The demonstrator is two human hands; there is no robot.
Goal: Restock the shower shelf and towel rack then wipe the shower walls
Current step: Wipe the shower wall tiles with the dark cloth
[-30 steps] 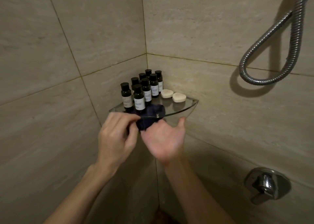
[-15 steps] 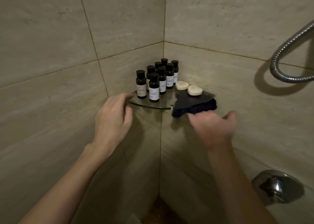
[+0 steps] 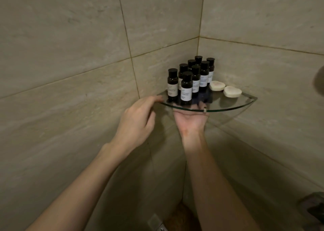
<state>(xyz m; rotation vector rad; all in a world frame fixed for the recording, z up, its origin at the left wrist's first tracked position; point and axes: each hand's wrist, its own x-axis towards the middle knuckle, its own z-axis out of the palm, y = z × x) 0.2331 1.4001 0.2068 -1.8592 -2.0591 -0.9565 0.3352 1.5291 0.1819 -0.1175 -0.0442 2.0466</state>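
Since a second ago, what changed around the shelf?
The right hand swept right under the clear glass corner shelf, then back to centre, palm up. The left hand slid to the shelf's left rim. The dark bottles and white soaps stayed put.

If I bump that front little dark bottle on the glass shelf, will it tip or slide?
Probably tips: the front bottle is tall and narrow on a small base. The glass shelf looks smooth, so a low push might slide it. The bottles behind stand close and could get knocked.
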